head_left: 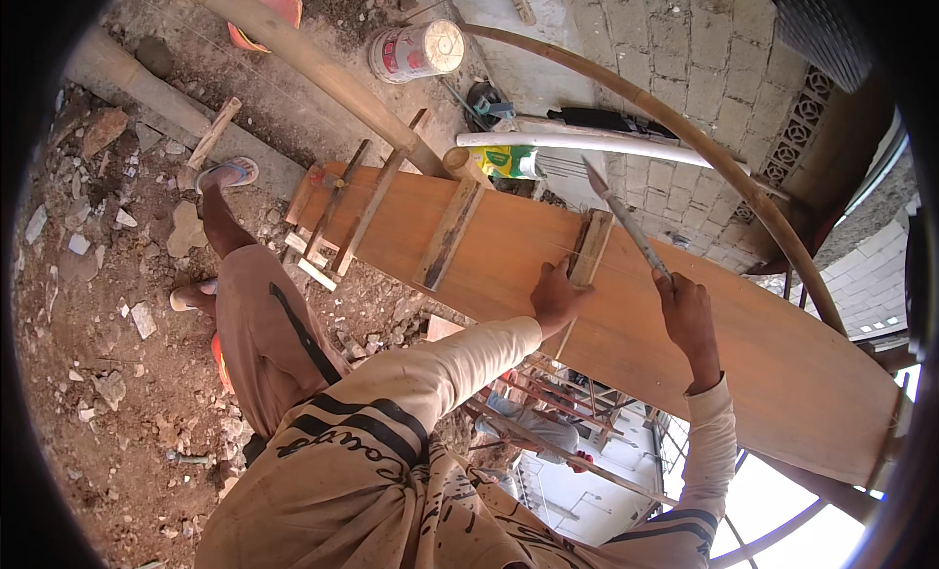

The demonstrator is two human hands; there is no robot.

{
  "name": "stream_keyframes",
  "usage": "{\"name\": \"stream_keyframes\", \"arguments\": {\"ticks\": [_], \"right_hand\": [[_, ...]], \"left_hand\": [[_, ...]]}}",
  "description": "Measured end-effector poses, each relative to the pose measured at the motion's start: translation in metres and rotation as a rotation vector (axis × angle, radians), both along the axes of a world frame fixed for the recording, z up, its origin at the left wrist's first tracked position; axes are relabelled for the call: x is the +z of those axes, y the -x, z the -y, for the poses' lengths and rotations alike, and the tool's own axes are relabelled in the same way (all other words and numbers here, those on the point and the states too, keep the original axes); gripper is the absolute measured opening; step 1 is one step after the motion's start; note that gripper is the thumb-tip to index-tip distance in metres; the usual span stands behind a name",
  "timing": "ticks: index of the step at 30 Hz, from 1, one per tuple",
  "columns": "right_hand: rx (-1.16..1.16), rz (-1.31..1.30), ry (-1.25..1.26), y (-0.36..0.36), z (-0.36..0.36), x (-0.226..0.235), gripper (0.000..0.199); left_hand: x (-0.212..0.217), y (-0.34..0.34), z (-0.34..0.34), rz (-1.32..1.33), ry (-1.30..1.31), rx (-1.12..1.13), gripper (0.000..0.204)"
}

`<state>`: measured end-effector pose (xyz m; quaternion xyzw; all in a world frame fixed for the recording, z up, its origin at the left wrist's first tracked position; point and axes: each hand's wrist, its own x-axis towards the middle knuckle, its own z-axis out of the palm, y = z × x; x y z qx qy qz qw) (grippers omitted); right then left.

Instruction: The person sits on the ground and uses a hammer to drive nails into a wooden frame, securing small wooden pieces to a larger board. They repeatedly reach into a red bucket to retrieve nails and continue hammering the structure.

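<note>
My left hand (558, 300) is closed on the lower part of a short wooden batten (591, 248), which lies across a long orange-brown wooden panel (528, 236). To its right, my right hand (685, 310) grips the lower end of a long grey tool (631, 227) with a pointed head. The tool is raised in front of the panel, tip toward the upper left; its exact kind is unclear. Further left, another batten (449, 234) crosses the panel, with narrower wooden strips (368, 212) near its left end.
Bamboo poles (323, 75) cross above the panel, one curving (685, 124) at right. A white bucket (416, 52) and white pipe (587, 145) are by the block wall (685, 60). Rubble covers the ground (108, 364) at left. Another person (538, 427) is seen below the panel.
</note>
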<state>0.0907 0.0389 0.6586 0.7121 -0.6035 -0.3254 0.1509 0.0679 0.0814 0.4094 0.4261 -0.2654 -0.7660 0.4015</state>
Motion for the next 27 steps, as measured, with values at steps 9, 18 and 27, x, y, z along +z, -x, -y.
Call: {"name": "stream_keyframes", "arguments": {"ticks": [9,18,27], "right_hand": [[-0.167,-0.15,0.003,0.067,-0.043,-0.002,0.054],[0.177,0.935,0.268,-0.092,0.02,0.006,0.062],[0.005,0.276,0.126,-0.059,0.027,0.04,0.058]], "left_hand": [[0.019,-0.007,-0.031,-0.058,-0.029,-0.078,0.081],[0.009,-0.006,0.005,-0.011,-0.081,-0.025,0.078],[0.014,-0.001,-0.008,-0.028,-0.048,-0.013,0.079]]}}
